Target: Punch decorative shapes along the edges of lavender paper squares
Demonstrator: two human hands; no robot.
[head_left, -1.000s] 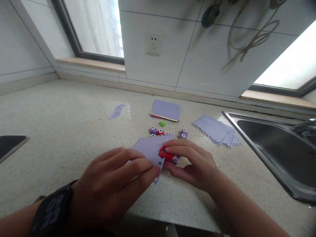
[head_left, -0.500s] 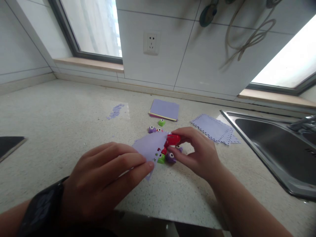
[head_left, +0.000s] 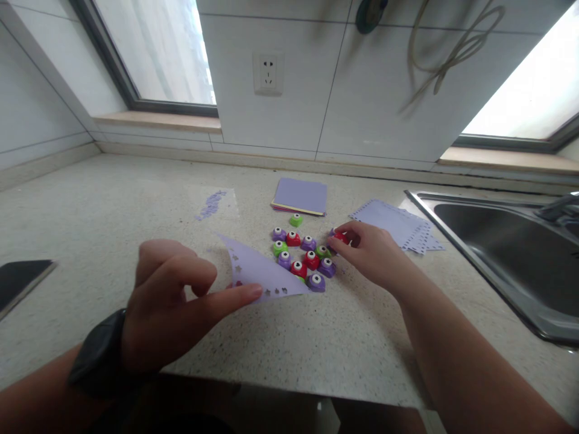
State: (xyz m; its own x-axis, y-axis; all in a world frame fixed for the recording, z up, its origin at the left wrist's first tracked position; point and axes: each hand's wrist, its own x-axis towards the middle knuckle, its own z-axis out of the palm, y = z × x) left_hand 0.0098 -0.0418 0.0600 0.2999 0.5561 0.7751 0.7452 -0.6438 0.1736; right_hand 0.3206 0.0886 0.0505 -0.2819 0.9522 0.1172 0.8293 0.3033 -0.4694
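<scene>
Partly inside right grip [head_left: 376,253], red punch [head_left: 341,238]

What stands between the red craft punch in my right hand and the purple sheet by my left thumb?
Other craft punches, red, green and purple, sit clustered on the counter between the red craft punch in your right hand and the purple sheet. Nothing visible blocks the space above them.

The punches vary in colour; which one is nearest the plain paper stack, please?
The green punch standing alone before the plain paper stack; all others are farther off.
</scene>
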